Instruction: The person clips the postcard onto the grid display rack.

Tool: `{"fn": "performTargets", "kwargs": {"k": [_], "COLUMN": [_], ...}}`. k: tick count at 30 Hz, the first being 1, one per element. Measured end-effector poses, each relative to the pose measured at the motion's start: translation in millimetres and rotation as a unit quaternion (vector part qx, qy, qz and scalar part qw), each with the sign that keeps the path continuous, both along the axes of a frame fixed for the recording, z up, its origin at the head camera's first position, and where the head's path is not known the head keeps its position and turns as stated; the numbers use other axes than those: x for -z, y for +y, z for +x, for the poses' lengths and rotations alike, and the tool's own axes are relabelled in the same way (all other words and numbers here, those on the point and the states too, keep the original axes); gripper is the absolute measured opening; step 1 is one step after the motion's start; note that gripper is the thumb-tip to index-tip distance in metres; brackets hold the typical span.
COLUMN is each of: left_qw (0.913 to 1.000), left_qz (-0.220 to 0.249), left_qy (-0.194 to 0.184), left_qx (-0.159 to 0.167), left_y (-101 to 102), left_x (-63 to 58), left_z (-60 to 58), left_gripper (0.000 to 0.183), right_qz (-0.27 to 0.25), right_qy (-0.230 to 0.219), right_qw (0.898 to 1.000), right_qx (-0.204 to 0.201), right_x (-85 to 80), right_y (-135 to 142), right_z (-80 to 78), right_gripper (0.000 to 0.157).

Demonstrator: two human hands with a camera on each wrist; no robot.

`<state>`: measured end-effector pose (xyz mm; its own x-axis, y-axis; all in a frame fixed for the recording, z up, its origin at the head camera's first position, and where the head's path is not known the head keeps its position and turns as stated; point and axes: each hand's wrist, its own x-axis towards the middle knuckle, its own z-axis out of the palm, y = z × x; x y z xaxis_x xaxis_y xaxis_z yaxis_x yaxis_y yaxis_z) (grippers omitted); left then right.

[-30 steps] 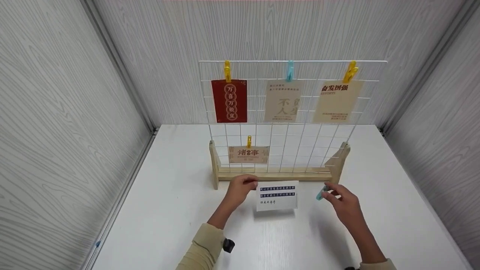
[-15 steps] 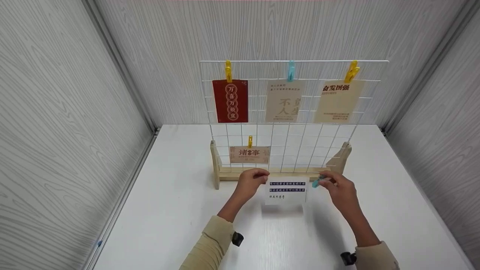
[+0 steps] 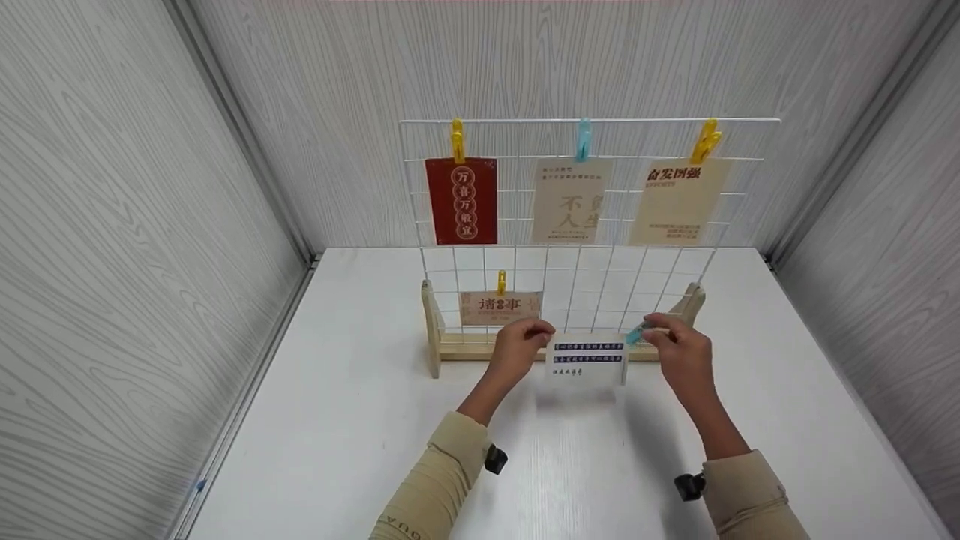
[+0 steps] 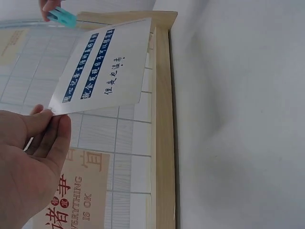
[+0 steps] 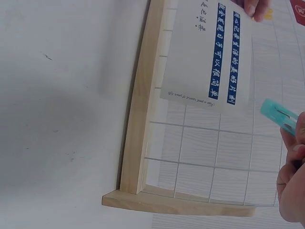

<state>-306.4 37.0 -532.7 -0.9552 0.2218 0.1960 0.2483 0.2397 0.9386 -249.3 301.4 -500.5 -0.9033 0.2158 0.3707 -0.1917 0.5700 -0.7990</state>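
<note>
My left hand [image 3: 519, 351] pinches a white card [image 3: 586, 367] by its upper left corner. Blue bands with white characters run across the card, with handwritten-style black text below. In the right wrist view the card [image 5: 205, 57] hangs in front of the wire grid, above its wooden base bar. My right hand [image 3: 681, 349] pinches a light blue clothespin [image 3: 636, 333] close to the card's upper right corner. The right wrist view shows a gap between this clothespin [image 5: 280, 116] and the card.
A white wire grid [image 3: 570, 289] stands in a wooden stand [image 3: 433, 330]. Clothespins hold a red card [image 3: 461, 206], a pale card [image 3: 566, 225], a cream card [image 3: 675, 206] and a small beige card [image 3: 480, 315] on it. The white table [image 3: 345, 420] extends in front.
Both hands have moved up and toward the grid. The left hand has carried the card rightward, and the clothespin in the right hand has come nearer to the card's corner.
</note>
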Motion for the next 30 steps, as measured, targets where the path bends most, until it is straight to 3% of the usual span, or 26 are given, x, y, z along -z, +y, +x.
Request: {"fn": "performTargets", "kwargs": {"k": [11,18,30], "left_qw": [0.9993,0.9974,0.9834], "left_qz": [-0.001,-0.003,0.007], "left_qy": [0.035,0.067,0.164], "left_qx": [-0.011,-0.025,-0.077], "left_y": [22,37,54], "left_x": [-7.0,-10.9,-13.3], "left_z": [-15.7,-24.8,-39.9], "left_gripper": [0.013,0.013,0.013], "right_qz": [-0.004,-0.009,-0.004], "right_qy": [0.071,0.082,0.123], "right_qw": [0.997,0.996,0.992], "right_qx": [0.009,0.022,0.037], "right_x": [-3.6,-8.5,-9.7], "right_y": [0,-1,-6], "right_z": [-18.6,-28.7,-49.5], "right_gripper": [0.017,0.016,0.014]}}
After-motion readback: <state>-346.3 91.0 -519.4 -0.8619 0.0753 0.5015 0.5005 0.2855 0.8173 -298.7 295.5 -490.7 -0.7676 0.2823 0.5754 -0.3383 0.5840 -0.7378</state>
